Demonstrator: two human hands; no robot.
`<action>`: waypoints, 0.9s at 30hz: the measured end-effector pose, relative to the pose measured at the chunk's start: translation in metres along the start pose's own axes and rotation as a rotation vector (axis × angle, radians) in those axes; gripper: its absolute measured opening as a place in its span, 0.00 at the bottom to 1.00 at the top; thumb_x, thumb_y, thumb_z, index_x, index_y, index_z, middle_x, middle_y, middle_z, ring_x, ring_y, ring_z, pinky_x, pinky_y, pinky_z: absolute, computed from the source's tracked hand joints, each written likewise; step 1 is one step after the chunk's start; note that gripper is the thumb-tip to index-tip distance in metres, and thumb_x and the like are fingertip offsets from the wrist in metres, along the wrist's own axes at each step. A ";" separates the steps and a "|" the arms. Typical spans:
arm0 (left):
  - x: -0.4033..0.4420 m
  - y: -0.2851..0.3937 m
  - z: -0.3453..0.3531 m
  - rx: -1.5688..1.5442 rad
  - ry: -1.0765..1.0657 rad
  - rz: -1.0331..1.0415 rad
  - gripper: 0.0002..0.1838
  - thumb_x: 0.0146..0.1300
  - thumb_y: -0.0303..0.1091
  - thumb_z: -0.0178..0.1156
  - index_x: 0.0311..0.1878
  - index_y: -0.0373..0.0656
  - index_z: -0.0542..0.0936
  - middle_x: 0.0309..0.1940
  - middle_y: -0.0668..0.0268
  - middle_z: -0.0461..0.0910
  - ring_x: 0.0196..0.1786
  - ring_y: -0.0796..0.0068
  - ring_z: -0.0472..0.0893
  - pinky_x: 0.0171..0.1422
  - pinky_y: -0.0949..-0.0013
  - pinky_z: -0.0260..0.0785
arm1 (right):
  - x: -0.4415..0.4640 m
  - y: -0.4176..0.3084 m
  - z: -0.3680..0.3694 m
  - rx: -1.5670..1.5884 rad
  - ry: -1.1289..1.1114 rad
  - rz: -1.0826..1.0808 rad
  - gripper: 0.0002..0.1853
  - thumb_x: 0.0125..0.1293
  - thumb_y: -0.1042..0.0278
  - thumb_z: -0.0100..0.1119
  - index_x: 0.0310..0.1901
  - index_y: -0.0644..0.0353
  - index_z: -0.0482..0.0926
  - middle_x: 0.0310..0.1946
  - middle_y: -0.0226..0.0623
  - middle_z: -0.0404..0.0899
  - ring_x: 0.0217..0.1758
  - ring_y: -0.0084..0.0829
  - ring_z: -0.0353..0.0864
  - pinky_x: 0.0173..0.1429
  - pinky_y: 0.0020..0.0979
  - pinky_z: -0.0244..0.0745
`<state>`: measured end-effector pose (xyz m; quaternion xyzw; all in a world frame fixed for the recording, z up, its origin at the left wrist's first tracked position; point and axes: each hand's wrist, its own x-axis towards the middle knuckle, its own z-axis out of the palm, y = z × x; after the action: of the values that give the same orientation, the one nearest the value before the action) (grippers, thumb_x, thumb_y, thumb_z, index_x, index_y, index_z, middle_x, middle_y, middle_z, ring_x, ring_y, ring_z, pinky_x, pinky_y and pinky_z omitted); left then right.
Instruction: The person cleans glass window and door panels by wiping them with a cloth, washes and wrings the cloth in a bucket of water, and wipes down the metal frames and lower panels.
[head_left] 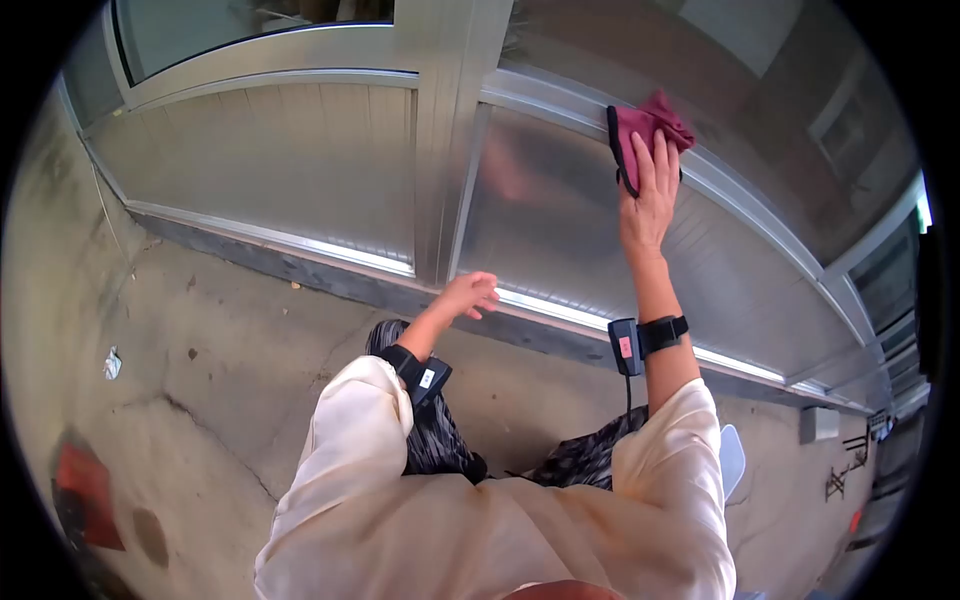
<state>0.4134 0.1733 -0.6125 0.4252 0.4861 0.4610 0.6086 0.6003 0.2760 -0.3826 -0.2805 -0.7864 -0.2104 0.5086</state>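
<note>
My right hand (648, 200) is stretched out to the upper right, fingers laid over a dark pink cleaning cloth (640, 125) with a black edge. It presses the cloth against the metal rail (725, 185) between the lower panel and the window glass. Held low in front of the lower panel, my left hand (470, 295) is empty, its fingers loosely bent and apart. A black device is strapped to each of my forearms.
A metal-framed wall has window glass (640, 50) above and brushed panels (300, 170) below. Concrete floor (220, 350) runs along its base. A crumpled wrapper (112, 363) and a red object (88, 495) lie left; a grey block (819, 425) stands right.
</note>
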 end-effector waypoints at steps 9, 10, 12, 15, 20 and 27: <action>0.003 0.003 -0.010 0.052 -0.020 0.007 0.21 0.68 0.42 0.50 0.60 0.42 0.69 0.45 0.64 0.80 0.42 0.74 0.81 0.37 0.74 0.71 | 0.034 -0.094 0.092 -0.080 -0.210 -0.336 0.34 0.51 0.69 0.55 0.64 0.44 0.65 0.68 0.32 0.58 0.72 0.36 0.52 0.71 0.47 0.46; 0.005 0.004 -0.009 0.052 -0.015 0.004 0.22 0.68 0.42 0.50 0.60 0.41 0.69 0.45 0.64 0.80 0.42 0.74 0.81 0.37 0.74 0.72 | 0.035 -0.092 0.094 -0.105 -0.217 -0.359 0.34 0.51 0.70 0.54 0.65 0.44 0.64 0.68 0.31 0.58 0.72 0.35 0.52 0.71 0.47 0.46; 0.008 0.000 -0.008 0.062 -0.027 -0.014 0.22 0.68 0.42 0.50 0.60 0.42 0.69 0.45 0.63 0.80 0.42 0.74 0.81 0.38 0.73 0.72 | 0.033 -0.079 0.089 -0.148 -0.247 -0.416 0.35 0.51 0.70 0.53 0.65 0.45 0.63 0.67 0.30 0.59 0.72 0.33 0.52 0.72 0.46 0.46; 0.013 -0.004 -0.001 0.101 -0.026 -0.061 0.22 0.67 0.42 0.51 0.60 0.42 0.69 0.45 0.63 0.80 0.42 0.74 0.81 0.39 0.73 0.72 | 0.025 -0.040 0.068 -0.159 -0.263 -0.465 0.35 0.52 0.71 0.52 0.66 0.44 0.63 0.66 0.27 0.60 0.71 0.30 0.54 0.72 0.45 0.47; 0.019 -0.013 0.008 0.209 -0.039 -0.131 0.19 0.68 0.40 0.50 0.60 0.44 0.70 0.44 0.63 0.80 0.41 0.74 0.81 0.37 0.73 0.72 | -0.015 0.068 -0.007 -0.231 -0.222 -0.283 0.37 0.47 0.72 0.57 0.64 0.43 0.65 0.67 0.29 0.59 0.72 0.34 0.54 0.71 0.47 0.46; 0.026 -0.017 0.026 0.321 -0.068 -0.202 0.19 0.69 0.38 0.48 0.61 0.42 0.68 0.43 0.63 0.80 0.40 0.73 0.81 0.36 0.74 0.72 | -0.079 0.241 -0.123 -0.499 0.083 0.171 0.35 0.55 0.62 0.59 0.66 0.52 0.62 0.69 0.44 0.55 0.72 0.45 0.50 0.70 0.50 0.46</action>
<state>0.4437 0.1928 -0.6301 0.4813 0.5729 0.2994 0.5920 0.8682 0.3637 -0.3958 -0.4538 -0.6622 -0.3653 0.4713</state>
